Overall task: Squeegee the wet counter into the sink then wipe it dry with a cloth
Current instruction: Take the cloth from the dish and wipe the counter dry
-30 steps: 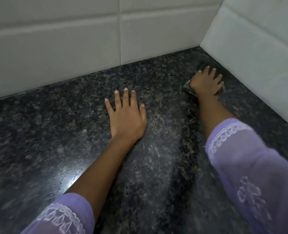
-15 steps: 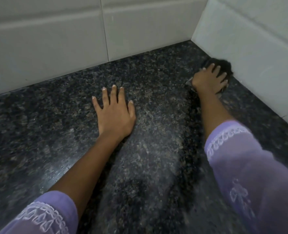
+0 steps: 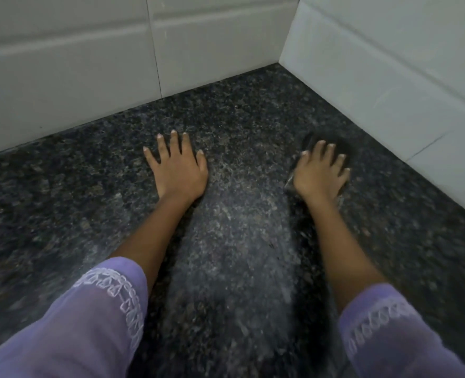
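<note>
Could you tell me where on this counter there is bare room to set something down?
Bare counter runs from the left hand out to the left, along the back wall. The corner beside the side wall is crowded: the right hand presses a cloth there.

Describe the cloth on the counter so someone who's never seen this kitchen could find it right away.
Start at the corner where the two white tiled walls meet over the dark speckled granite counter. Just in front of that corner, near the right-hand wall, the right hand presses flat on the dark cloth. Only its blurred edges show around the fingers, whereas the left hand rests on bare stone.
</note>
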